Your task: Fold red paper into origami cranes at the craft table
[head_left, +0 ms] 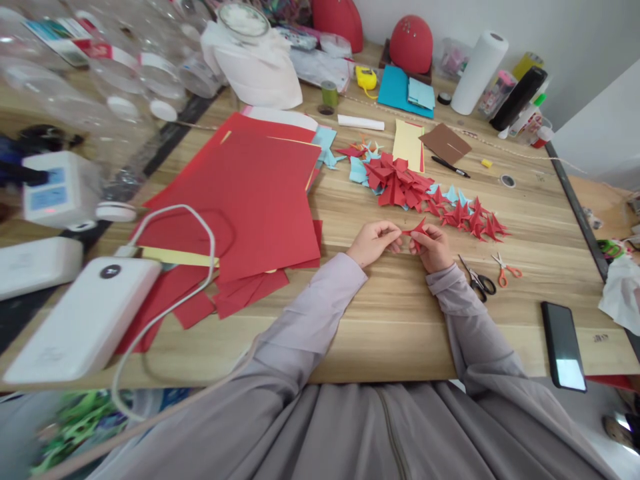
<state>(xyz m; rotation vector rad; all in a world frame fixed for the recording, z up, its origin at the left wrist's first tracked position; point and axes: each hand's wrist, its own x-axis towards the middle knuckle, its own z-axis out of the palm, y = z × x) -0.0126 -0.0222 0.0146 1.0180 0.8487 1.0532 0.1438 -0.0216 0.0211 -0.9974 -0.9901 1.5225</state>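
Red folded-paper piece with sharp points [419, 231] sits on the near side of the heaped red folded-paper shapes [395, 181]. Right hand [434, 249], nearer its body, grips it; its slender point runs crosswise into the left hand's [375, 244] pinched grip.

1. Wood-grained tabletop [390, 340], with a dark strip [577, 197] along the right side.
2. Toward the left, stacked large red sheets [270, 200], with smaller red pieces [194, 309] poking out beneath.
3. Past the middle, folded red shapes [397, 183] heaped among light-blue ones [453, 195].
4. On the right, black-handled scissors [484, 285] just beside orange-handled scissors [509, 272]; nearer the front, a black phone [563, 340].
5. Farther back, a brown sheet [445, 142] near a black pen [451, 167].
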